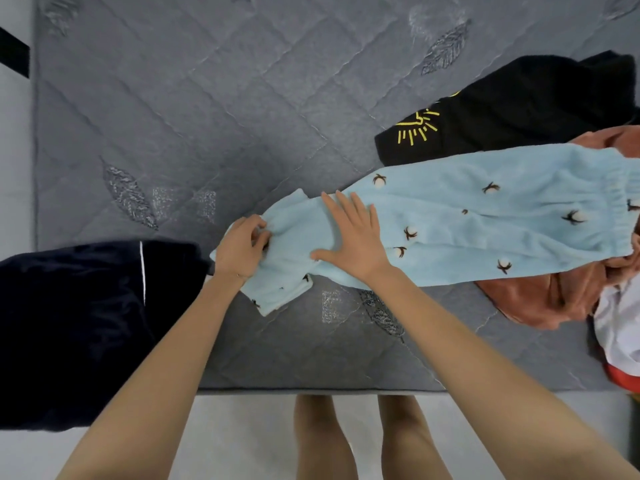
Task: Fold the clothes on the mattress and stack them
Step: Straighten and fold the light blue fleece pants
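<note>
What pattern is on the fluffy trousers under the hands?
The trousers are light blue with small white-and-brown cotton-boll motifs, clearest in the head view.

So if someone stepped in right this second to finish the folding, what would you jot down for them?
Left hand pinches the leg end of the light blue trousers; right hand lies flat on them.
Trousers stretched across the mattress, unfolded.
Navy garment lies apart at the left, seemingly done.
To fold: trousers, black top, rust garment, white garment, then stacking.
</note>
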The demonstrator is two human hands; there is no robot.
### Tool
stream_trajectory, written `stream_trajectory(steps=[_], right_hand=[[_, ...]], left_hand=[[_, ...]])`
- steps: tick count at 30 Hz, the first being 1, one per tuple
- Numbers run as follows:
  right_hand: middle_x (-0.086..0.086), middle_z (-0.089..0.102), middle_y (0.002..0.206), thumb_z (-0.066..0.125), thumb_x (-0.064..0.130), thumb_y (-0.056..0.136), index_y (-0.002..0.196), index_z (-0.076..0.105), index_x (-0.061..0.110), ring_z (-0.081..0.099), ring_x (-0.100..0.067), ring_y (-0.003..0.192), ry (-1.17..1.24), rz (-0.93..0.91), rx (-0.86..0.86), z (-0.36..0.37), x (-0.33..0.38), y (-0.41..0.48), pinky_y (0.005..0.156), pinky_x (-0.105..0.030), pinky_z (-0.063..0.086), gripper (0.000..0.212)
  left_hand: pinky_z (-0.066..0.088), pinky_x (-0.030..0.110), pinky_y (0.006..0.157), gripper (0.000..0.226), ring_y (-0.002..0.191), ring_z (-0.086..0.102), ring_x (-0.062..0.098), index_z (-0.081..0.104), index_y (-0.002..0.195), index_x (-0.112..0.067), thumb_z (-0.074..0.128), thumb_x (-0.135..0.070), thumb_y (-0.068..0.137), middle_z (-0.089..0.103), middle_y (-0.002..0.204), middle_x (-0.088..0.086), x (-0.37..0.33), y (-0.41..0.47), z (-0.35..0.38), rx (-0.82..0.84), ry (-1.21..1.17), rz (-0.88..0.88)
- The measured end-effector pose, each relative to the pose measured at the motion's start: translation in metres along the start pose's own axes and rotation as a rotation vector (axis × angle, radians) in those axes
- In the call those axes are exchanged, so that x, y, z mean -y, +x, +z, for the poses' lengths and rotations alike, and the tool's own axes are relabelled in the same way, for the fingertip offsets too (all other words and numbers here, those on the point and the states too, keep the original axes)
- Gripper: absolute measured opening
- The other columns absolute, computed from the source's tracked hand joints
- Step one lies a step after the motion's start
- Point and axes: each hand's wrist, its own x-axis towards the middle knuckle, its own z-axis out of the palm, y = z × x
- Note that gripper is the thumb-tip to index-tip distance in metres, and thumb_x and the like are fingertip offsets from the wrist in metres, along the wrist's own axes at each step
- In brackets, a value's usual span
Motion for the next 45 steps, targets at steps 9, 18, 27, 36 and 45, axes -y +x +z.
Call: stream_trajectory(steps=[9,18,27,36,45], right_hand=[[-0.005,0.053,0.135,0.077,0.057,0.07,0.154,0.018,0.03,0.049,-0.023,0.121,0.201,-0.099,-0.02,-0.004,0.042,-0.004,0.106,-0.042,0.035,0.107],[0.018,0.06,0.073,0.071,0.028,0.089,0.084,0.064,0.027,0.054,0.004,0.07,0.711,0.024,-0.308,-0.066,-0.003,-0.016,0.069,-0.019,0.045,0.009],[0.008,0.061,0.086,0.075,0.062,0.066,0.092,0.059,0.024,0.056,-0.006,0.075,0.614,0.03,-0.123,-0.099,-0.035,-0.051,0.071,-0.027,0.046,0.048],[0.018,0.057,0.133,0.083,0.038,0.073,0.141,0.039,0.045,0.052,0.002,0.123,0.822,-0.054,-0.013,-0.135,-0.063,-0.081,0.102,-0.022,0.044,0.081],[0.018,0.07,0.078,0.074,0.007,0.084,0.085,0.069,0.019,0.062,0.006,0.076,0.922,0.087,-0.355,-0.162,-0.119,-0.118,0.072,-0.011,0.047,0.013]], left_hand=[[0.036,0.011,0.072,0.006,0.076,0.046,0.003,0.059,0.097,-0.015,0.053,-0.013,0.097,0.055,0.086,0.004,-0.058,-0.013,-0.014,-0.14,-0.367,0.252],[0.042,0.044,0.102,0.055,0.114,0.056,0.02,0.059,0.125,-0.013,0.058,-0.048,0.083,0.061,0.122,0.001,-0.052,-0.025,-0.005,0.069,-0.226,0.242],[0.044,0.014,0.067,0.025,0.068,0.051,-0.003,0.057,0.081,-0.021,0.049,0.0,0.092,0.058,0.076,-0.009,-0.13,-0.024,0.008,-0.142,-0.508,0.197],[0.044,0.025,0.067,0.008,0.067,0.051,0.007,0.063,0.082,-0.006,0.056,-0.007,0.077,0.058,0.07,-0.002,-0.215,-0.034,0.011,-0.041,-0.586,0.323],[0.04,0.007,0.088,0.036,0.104,0.053,-0.012,0.057,0.112,-0.037,0.071,-0.047,0.081,0.06,0.109,-0.029,-0.211,-0.052,0.053,0.334,-0.412,0.339]])
